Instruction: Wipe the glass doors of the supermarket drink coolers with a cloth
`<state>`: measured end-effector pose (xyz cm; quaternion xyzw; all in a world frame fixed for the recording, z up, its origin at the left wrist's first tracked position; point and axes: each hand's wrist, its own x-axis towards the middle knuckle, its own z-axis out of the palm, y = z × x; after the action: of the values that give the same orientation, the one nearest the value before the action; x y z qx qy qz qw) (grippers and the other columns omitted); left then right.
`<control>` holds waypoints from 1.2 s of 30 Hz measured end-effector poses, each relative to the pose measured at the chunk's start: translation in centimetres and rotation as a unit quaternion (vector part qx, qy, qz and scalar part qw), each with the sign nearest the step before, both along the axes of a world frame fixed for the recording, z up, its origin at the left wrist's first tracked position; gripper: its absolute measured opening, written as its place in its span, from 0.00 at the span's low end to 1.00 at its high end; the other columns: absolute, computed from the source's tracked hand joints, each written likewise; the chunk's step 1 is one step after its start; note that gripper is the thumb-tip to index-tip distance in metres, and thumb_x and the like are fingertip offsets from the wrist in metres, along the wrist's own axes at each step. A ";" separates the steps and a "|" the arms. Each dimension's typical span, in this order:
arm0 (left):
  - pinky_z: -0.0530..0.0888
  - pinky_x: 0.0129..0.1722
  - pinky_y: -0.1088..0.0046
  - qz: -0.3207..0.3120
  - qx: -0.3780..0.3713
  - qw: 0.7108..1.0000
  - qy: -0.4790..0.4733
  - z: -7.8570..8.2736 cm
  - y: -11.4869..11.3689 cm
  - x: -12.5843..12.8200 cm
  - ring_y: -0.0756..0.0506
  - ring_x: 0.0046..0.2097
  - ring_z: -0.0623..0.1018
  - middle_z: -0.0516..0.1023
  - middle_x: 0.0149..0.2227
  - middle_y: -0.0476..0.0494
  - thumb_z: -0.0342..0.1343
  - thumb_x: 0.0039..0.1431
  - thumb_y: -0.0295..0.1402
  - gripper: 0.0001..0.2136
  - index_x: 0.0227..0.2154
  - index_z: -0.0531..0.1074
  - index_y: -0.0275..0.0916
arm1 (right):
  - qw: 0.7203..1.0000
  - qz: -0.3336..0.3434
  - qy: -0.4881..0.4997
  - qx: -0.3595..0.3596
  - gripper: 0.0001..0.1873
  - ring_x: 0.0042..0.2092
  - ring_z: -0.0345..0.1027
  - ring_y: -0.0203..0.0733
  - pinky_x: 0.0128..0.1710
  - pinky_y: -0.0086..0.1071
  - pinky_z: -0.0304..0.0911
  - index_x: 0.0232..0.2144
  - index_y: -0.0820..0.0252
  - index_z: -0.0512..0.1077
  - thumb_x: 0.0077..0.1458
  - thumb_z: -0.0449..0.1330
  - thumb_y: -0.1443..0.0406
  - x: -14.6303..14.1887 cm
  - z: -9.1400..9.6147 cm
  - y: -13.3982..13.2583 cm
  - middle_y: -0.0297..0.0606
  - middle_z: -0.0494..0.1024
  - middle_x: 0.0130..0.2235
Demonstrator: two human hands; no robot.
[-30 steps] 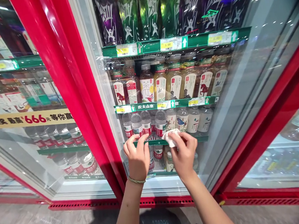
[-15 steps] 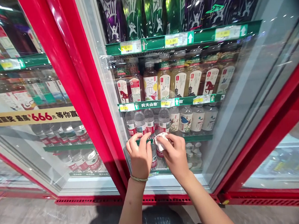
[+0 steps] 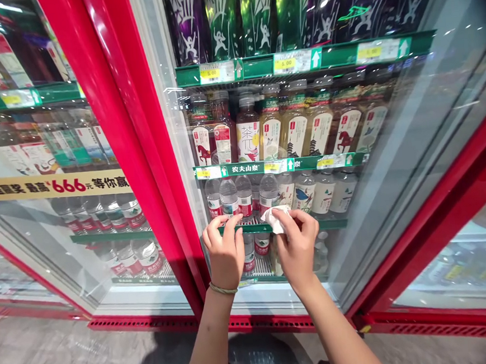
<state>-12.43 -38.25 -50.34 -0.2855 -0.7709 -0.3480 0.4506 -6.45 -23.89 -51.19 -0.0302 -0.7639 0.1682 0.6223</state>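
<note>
My right hand (image 3: 297, 246) presses a crumpled white cloth (image 3: 273, 218) against the glass door (image 3: 375, 155) of a red drinks fridge, at the level of the water-bottle shelf. Its fingers are pinched round the cloth. My left hand (image 3: 224, 252) rests beside it on the same glass, fingers bent and fingertips touching the pane, holding nothing. A thin band circles my left wrist. Behind the glass stand water bottles (image 3: 244, 196) and tea bottles (image 3: 273, 132).
The red door frame (image 3: 131, 157) separates this door from another glass door (image 3: 61, 219) on the left with a yellow banner (image 3: 50, 186). A further red frame (image 3: 439, 217) slants at the right. Green shelf rails (image 3: 301, 61) carry price tags. Grey floor (image 3: 72, 358) lies below.
My right hand with the cloth moved left along the glass towards my left hand, then back right and slightly up. My left hand stayed on the pane.
</note>
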 end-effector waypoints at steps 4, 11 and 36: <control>0.71 0.59 0.54 0.001 0.007 1.000 0.004 -0.2 -0.1 -0.2 0.40 0.54 0.70 0.68 0.54 0.38 0.57 0.68 0.26 0.15 0.55 0.75 0.44 | 0.997 0.039 -0.046 0.052 0.27 0.49 0.63 0.48 0.47 0.43 0.68 0.57 0.47 0.72 0.61 0.55 0.77 -0.1 -0.2 -0.3 0.43 0.70 0.49; 0.71 0.58 0.55 0.001 0.001 1.000 0.013 -0.3 -0.2 -0.3 0.40 0.53 0.70 0.68 0.53 0.37 0.57 0.67 0.26 0.15 0.55 0.75 0.43 | 0.999 0.018 -0.023 0.018 0.24 0.50 0.63 0.49 0.49 0.44 0.68 0.55 0.49 0.74 0.62 0.57 0.75 0.0 -0.2 -0.5 0.44 0.70 0.50; 0.71 0.57 0.57 0.001 -0.004 1.000 -0.019 0.4 -1.4 -0.5 0.41 0.51 0.70 0.69 0.52 0.38 0.55 0.69 0.28 0.14 0.54 0.75 0.45 | 0.994 0.023 -0.064 0.086 0.30 0.49 0.63 0.47 0.48 0.43 0.69 0.58 0.48 0.70 0.60 0.52 0.79 -0.7 -1.2 -1.6 0.43 0.69 0.50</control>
<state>-12.92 -39.68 -49.98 -0.2797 -0.7813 -0.3494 0.4351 -7.12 -25.44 -52.41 0.0299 -0.8141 0.1140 0.5686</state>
